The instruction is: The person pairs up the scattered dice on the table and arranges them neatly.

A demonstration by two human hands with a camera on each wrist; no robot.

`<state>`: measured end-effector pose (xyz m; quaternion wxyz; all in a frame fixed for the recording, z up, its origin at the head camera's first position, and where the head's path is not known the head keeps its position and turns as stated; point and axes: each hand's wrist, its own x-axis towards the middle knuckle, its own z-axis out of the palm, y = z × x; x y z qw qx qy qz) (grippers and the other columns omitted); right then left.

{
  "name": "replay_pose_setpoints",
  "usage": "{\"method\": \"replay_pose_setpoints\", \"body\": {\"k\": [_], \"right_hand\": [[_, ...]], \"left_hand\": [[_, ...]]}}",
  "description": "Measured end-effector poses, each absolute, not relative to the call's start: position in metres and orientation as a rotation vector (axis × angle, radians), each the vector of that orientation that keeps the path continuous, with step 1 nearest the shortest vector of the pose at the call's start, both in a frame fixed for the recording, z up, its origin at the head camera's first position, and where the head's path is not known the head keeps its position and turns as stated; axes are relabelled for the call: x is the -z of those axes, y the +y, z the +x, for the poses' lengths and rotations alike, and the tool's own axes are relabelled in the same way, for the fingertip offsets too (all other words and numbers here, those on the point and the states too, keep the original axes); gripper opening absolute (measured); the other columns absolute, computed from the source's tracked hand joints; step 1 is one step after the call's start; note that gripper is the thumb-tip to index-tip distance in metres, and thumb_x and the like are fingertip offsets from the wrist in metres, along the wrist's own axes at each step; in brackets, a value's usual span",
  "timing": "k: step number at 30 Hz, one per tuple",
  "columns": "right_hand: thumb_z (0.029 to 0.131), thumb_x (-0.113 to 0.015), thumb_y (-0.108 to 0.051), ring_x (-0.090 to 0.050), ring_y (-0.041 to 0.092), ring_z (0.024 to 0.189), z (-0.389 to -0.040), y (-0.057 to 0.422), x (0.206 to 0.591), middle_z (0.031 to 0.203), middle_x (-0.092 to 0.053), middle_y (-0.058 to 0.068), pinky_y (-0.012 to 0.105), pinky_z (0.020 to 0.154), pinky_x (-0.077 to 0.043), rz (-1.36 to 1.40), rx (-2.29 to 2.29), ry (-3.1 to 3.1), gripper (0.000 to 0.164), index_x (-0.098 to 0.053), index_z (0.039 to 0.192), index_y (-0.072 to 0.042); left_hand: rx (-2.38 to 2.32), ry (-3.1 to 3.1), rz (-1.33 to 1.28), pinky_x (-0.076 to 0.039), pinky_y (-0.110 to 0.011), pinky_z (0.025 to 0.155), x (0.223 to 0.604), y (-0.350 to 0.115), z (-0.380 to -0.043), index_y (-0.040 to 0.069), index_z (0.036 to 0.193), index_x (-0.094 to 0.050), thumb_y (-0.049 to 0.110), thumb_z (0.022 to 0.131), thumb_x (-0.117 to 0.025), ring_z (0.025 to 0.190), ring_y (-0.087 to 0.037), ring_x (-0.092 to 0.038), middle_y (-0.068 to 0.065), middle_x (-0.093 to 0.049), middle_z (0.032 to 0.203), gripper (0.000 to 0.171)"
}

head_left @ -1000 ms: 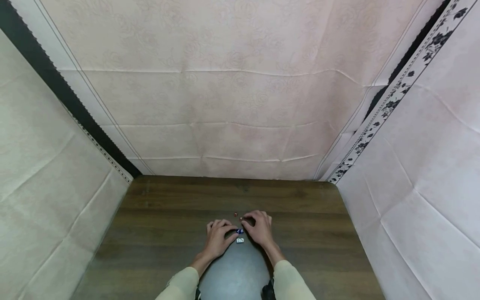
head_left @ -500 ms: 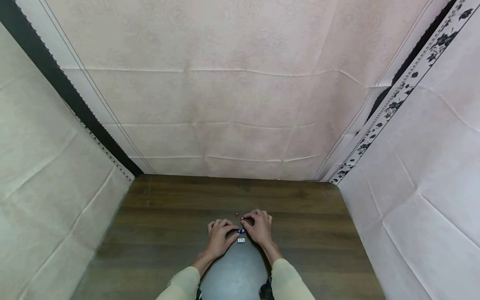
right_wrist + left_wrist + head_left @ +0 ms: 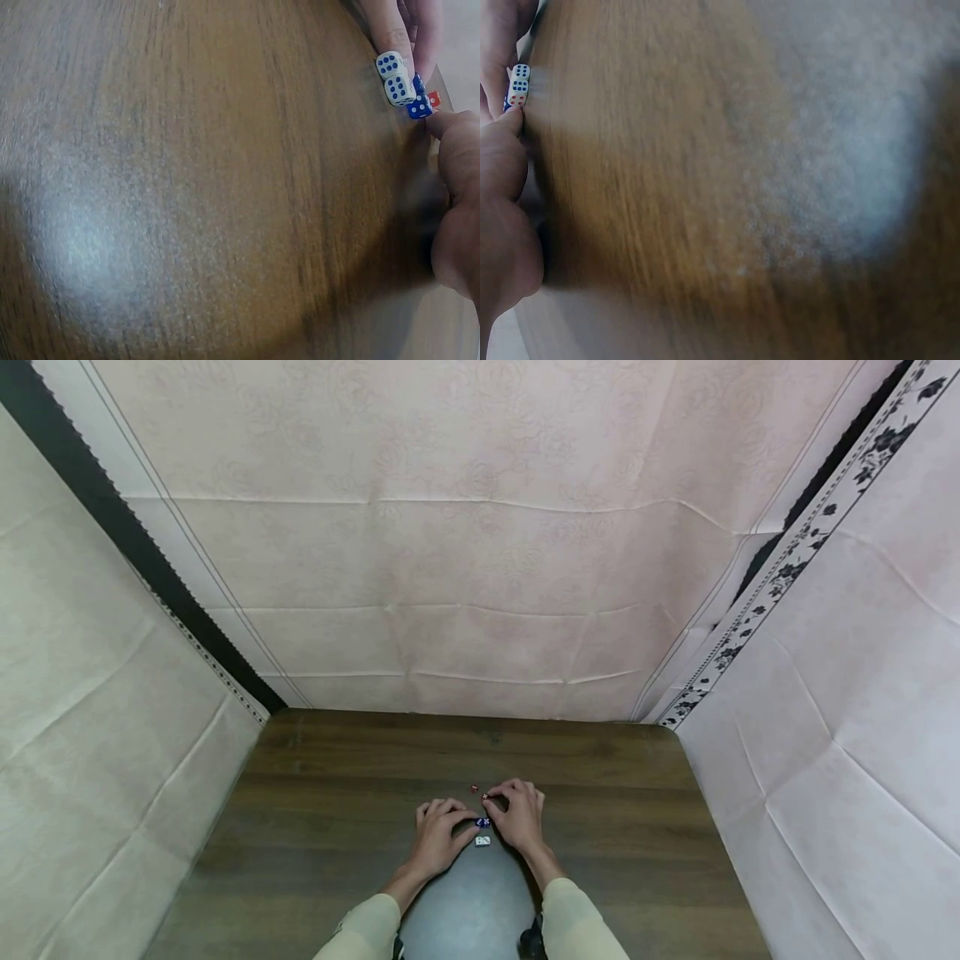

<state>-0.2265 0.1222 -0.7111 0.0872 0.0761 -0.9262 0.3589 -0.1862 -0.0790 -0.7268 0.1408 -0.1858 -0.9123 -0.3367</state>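
Note:
Two blue dice (image 3: 482,822) sit side by side on the wooden table, between my hands. My left hand (image 3: 435,837) has its thumb and index finger at the left blue die, seeming to pinch it. Beyond them, the thumb and index finger of my right hand (image 3: 519,817) pinch a red die (image 3: 485,797). Another red die (image 3: 474,788) lies just to the far left of that one. Nearest my body are two white dice (image 3: 482,841), touching each other; their blue pips show in the right wrist view. My right thumb (image 3: 457,150) partly hides the dice behind it there.
The brown wooden table (image 3: 337,760) has a curved cut-out at its near side, where my body is. Pale patterned cloth (image 3: 465,568) hangs along the far edge, with more cloth panels (image 3: 825,760) at left and right.
The head view has shifted very slightly. Both hands and the dice keep the same places relative to one another.

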Motion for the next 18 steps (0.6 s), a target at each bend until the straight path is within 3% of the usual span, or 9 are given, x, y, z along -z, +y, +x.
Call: {"method": "replay_pose_setpoints", "body": {"k": [18], "right_hand": [[0.101, -0.087, -0.026, -0.067, 0.026, 0.115, -0.2214, 0.1322, 0.7043, 0.114, -0.082, 0.001, 0.050, 0.105, -0.039, 0.262, -1.093, -2.733, 0.010, -0.088, 0.110, -0.022]], "left_hand": [[1.052, -2.661, -0.543, -0.036, -0.062, 0.106, 0.7245, -0.0803, -0.1860, 0.024, 0.118, -0.088, 0.031, 0.100, -0.089, 0.111, -0.028, -0.064, 0.000, -0.077, 0.116, 0.020]]}}
